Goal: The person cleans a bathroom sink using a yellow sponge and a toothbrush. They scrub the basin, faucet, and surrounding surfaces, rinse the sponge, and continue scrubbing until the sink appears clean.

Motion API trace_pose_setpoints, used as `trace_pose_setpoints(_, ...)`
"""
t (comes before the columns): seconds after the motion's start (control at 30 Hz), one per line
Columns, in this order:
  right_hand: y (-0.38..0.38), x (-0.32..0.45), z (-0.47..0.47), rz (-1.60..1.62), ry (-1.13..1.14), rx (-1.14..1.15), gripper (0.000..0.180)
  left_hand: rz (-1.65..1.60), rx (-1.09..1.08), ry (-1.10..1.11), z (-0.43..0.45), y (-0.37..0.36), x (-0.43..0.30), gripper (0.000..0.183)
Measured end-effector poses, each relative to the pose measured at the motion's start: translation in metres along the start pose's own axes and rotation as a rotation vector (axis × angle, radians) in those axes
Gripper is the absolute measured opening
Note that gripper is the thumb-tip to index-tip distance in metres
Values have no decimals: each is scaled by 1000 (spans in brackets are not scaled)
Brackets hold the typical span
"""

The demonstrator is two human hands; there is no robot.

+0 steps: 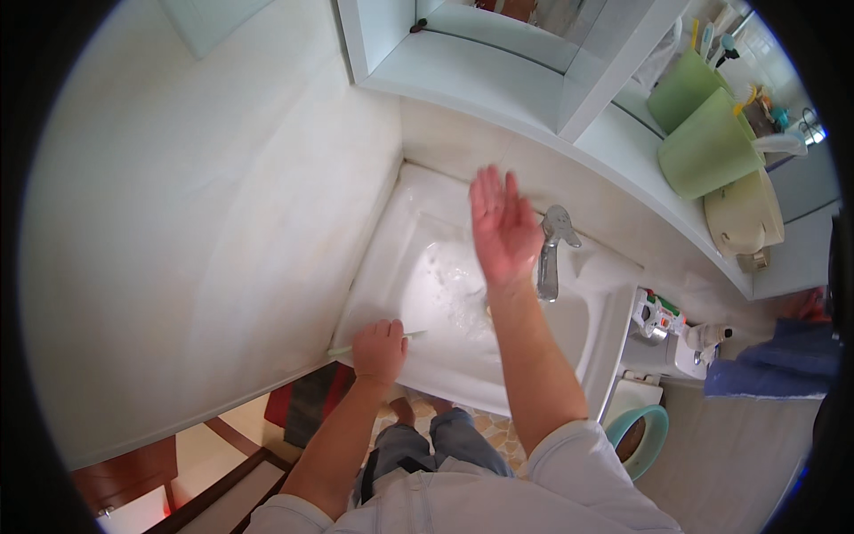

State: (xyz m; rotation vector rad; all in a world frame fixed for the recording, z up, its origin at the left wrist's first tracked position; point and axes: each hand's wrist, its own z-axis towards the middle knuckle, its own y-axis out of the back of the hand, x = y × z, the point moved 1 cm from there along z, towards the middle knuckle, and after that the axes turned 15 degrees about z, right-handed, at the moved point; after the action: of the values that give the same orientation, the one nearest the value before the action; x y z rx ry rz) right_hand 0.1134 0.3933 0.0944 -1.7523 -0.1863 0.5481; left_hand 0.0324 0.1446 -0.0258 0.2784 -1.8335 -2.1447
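Observation:
My left hand is closed around the pale green handle of a small knife, at the near left rim of a white sink. The knife's short blade points right over the basin. My right hand is raised above the back of the sink, palm showing and fingers extended, with nothing in it. Just right of it stands a chrome faucet. Water or wet spots glisten in the basin, and something small and pale is partly hidden behind my right wrist.
A mirrored shelf runs above the sink, holding a green cup with brushes and a cream mug. A wall closes off the left. To the right are bottles, a blue towel and a toilet with a teal-rimmed seat.

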Motion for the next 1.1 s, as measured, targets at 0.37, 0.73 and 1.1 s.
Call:
trace_pose_setpoints(0.37, 142, 144, -122, -217, 232, -605, 24, -106, -60, 13, 4, -5, -3, 24)
trace_pose_setpoints(0.73, 199, 136, -78, -113, 128, -526, 21, -70, -44, -22, 6, -2, -1, 25)
trace_pose_setpoints(1.1, -1, -26, 28, -272, -141, -21, 39, -51, -95, -36, 12, 3, -4, 22)
